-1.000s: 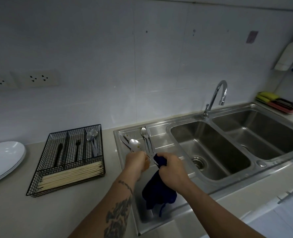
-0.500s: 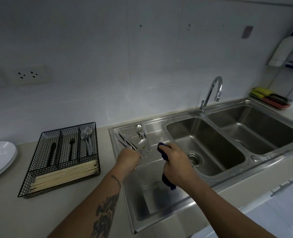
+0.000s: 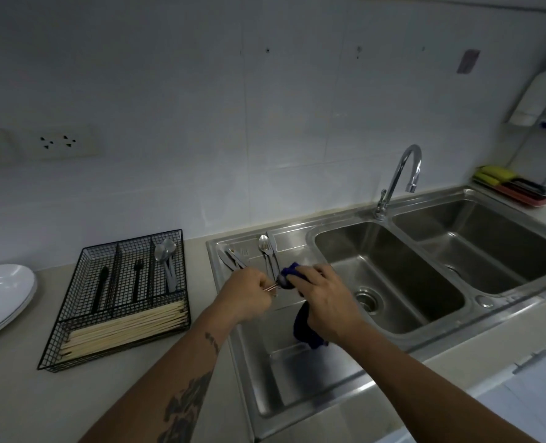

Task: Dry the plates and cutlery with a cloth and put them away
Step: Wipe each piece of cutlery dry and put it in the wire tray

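Since before, right hand [image 3: 324, 297] has wrapped soft blue cloth [image 3: 289, 276] around shiny spoon [image 3: 273, 286] pinched by left hand [image 3: 247, 294].

cloth [image 3: 306, 327] dark blue; wire tray [image 3: 73, 330] black mesh; plates [image 3: 3, 292] white; sink [image 3: 297, 378] bare steel; sponges [image 3: 493, 174] yellow at 2 o'clock; left forearm [image 3: 185, 398] dark tattoo.

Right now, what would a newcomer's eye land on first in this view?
The two hands at centre, over the steel drainboard: the left hand pinches a thin metal cutlery handle while the right hand wraps a dark blue cloth round its other end. To the left, a black wire cutlery tray sits on the counter.
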The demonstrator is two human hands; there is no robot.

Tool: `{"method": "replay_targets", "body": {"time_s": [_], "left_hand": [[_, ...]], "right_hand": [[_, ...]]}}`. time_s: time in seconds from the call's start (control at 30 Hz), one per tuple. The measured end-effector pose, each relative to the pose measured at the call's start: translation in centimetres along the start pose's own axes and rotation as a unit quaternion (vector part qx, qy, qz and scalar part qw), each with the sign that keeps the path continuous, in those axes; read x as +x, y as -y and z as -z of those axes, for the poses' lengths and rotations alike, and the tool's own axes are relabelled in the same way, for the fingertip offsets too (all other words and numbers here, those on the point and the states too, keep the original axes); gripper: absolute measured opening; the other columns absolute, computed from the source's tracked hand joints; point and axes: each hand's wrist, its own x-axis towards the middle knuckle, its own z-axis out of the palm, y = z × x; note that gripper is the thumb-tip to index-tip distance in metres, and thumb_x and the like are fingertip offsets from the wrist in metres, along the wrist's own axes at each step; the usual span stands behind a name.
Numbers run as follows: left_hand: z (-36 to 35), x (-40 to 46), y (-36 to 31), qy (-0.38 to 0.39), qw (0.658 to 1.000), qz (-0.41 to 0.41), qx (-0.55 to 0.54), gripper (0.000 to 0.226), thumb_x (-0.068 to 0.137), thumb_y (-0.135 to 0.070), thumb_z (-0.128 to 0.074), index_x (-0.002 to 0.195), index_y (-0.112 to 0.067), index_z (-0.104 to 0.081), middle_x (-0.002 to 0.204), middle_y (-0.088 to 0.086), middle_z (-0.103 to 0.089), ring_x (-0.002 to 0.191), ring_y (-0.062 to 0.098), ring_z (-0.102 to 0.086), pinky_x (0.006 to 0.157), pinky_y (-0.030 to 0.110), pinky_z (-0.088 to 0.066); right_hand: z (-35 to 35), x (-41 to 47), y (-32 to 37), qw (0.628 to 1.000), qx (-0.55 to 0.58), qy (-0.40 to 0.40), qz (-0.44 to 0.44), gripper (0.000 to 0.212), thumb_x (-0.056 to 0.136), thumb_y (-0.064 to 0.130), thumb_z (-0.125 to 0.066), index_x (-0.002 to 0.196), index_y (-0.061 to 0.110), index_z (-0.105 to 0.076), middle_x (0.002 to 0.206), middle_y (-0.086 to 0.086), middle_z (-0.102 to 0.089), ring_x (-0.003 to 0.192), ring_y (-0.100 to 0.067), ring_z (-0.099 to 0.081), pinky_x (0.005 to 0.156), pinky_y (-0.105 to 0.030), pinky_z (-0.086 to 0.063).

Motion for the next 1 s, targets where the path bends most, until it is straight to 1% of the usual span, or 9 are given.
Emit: {"method": "replay_targets", "body": {"time_s": [0.07, 0.23, 0.37, 0.53, 0.63, 0.7, 0.8, 0.87, 1.0], "left_hand": [[-0.1, -0.1, 0.1, 0.003, 1.0, -0.003, 0.023, 0.02, 0.081, -0.008, -0.062, 0.066, -0.018, -0.07, 0.072, 0.002, -0.07, 0.072, 0.017, -0.067, 0.064, 0.032, -0.056], [0.0, 0.1, -0.8, 0.0, 0.998, -0.036, 0.043, 0.011, 0.084, -0.009, -0.064, 0.08, -0.011, -0.073, 0.078, 0.004, -0.07, 0.072, 0.017, -0.064, 0.062, 0.031, -0.055], [-0.2, -0.1, -0.6, 0.01, 0.995, -0.046, 0.09, 0.019, 0.079, -0.003, -0.057, 0.074, -0.015, -0.072, 0.074, 0.001, -0.067, 0.068, 0.016, -0.062, 0.054, 0.022, -0.045], [-0.5, 0.0, -0.8, -0.032, 0.986, -0.101, 0.131, 0.024, 0.093, -0.013, -0.056, 0.103, -0.018, -0.077, 0.101, 0.0, -0.067, 0.092, 0.018, -0.063, 0.082, 0.036, -0.056], [0.2, 0.1, -1.6, -0.088, 0.976, -0.134, 0.149, 0.018, 0.094, -0.016, -0.057, 0.1, -0.018, -0.074, 0.096, -0.005, -0.059, 0.088, 0.016, -0.059, 0.079, 0.035, -0.053], [0.8, -0.1, -1.9, -0.1, 0.969, -0.142, 0.174, 0.013, 0.093, -0.017, -0.056, 0.092, -0.018, -0.07, 0.091, -0.006, -0.052, 0.085, 0.016, -0.056, 0.073, 0.031, -0.047], [0.7, -0.6, -1.5, -0.102, 0.969, -0.139, 0.176, 0.013, 0.094, -0.015, -0.055, 0.09, -0.015, -0.068, 0.091, -0.005, -0.052, 0.084, 0.015, -0.054, 0.07, 0.028, -0.044], [0.3, -0.7, -1.0, -0.101, 0.97, -0.14, 0.17, 0.014, 0.094, -0.015, -0.056, 0.093, -0.015, -0.069, 0.092, -0.004, -0.052, 0.084, 0.015, -0.055, 0.072, 0.029, -0.046], [-0.2, -0.9, -0.5, -0.092, 0.974, -0.132, 0.161, 0.013, 0.094, -0.015, -0.056, 0.098, -0.017, -0.069, 0.093, -0.005, -0.051, 0.084, 0.015, -0.055, 0.07, 0.025, -0.041]], "right_hand": [[0.4, 0.2, -0.3, 0.999, 0.001, -0.007, -0.051, 0.062, 0.061, 0.003, -0.066, 0.121, 0.02, -0.06, 0.121, 0.001, -0.06, 0.101, -0.025, -0.049, 0.085, -0.035, -0.05], [0.1, 0.4, 1.2, 0.999, 0.018, -0.002, 0.027, 0.065, 0.061, -0.001, -0.068, 0.124, 0.014, -0.06, 0.121, -0.004, -0.061, 0.101, -0.024, -0.052, 0.087, -0.034, -0.05], [0.3, 1.1, -1.1, 0.995, 0.044, -0.017, -0.088, 0.061, 0.07, 0.003, -0.058, 0.129, 0.016, -0.055, 0.124, -0.003, -0.057, 0.107, -0.025, -0.046, 0.092, -0.031, -0.042], [2.2, 1.9, 0.3, 0.975, 0.145, -0.1, -0.139, 0.067, 0.072, -0.005, -0.062, 0.132, 0.016, -0.042, 0.116, -0.004, -0.054, 0.102, -0.021, -0.049, 0.087, -0.035, -0.046], [1.8, 1.7, 1.4, 0.978, 0.171, -0.065, -0.099, 0.058, 0.074, 0.0, -0.063, 0.126, 0.017, -0.042, 0.116, -0.004, -0.052, 0.095, -0.018, -0.052, 0.081, -0.033, -0.05], [0.6, 1.3, 1.2, 0.983, 0.171, -0.058, -0.043, 0.055, 0.072, 0.002, -0.057, 0.125, 0.013, -0.05, 0.121, -0.005, -0.055, 0.103, -0.021, -0.053, 0.089, -0.035, -0.049], [-0.5, 0.9, 0.2, 0.988, 0.135, -0.063, -0.029, 0.065, 0.067, 0.01, -0.052, 0.131, 0.016, -0.051, 0.13, -0.001, -0.055, 0.125, -0.024, -0.045, 0.108, -0.05, -0.032], [-0.4, 0.4, 0.1, 0.995, 0.082, -0.053, -0.038, 0.068, 0.068, 0.019, -0.051, 0.136, 0.02, -0.046, 0.136, 0.004, -0.05, 0.134, -0.023, -0.035, 0.111, -0.061, -0.019], [-1.1, -0.5, 0.5, 0.998, 0.059, 0.008, -0.017, 0.078, 0.077, 0.022, -0.052, 0.149, 0.02, -0.023, 0.152, 0.003, -0.03, 0.143, -0.024, -0.017, 0.113, -0.06, -0.007]]}}
